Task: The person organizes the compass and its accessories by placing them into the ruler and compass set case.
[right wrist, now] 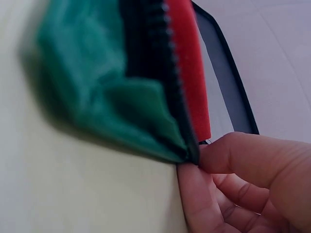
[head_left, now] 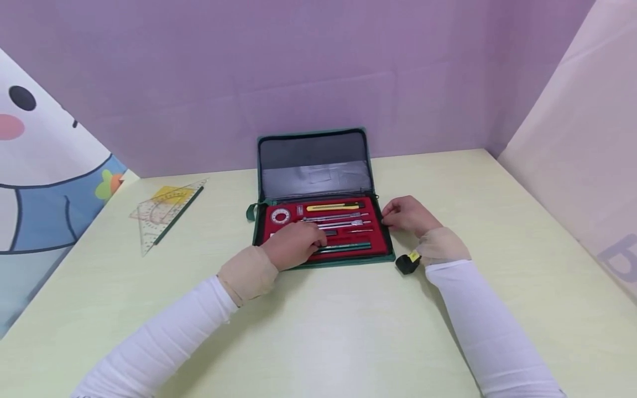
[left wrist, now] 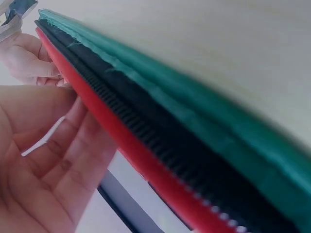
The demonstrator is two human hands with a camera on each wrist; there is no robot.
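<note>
An unzipped green drawing-instrument case (head_left: 382, 257) lies on the table with its lid raised at the back. In its red tray (head_left: 278, 235) are a yellow cutter (head_left: 330, 207), metal compasses (head_left: 343, 224) and a white ring (head_left: 280, 216). My left hand (head_left: 295, 244) reaches over the tray's front left and pinches a dark green pencil (head_left: 348, 246) near its left end; the tray edge hides the fingertips in the left wrist view. At the case's right side, my right hand (head_left: 410, 215) pinches the zippered edge (right wrist: 187, 111) between thumb and forefinger.
Clear set squares (head_left: 149, 221), a yellow sheet (head_left: 171, 193) and a dark green pencil-like stick (head_left: 179, 215) lie at the table's left. A black object with a yellow tab (head_left: 408, 263) is by my right wrist. Purple cloth (head_left: 318, 72) hangs behind the case.
</note>
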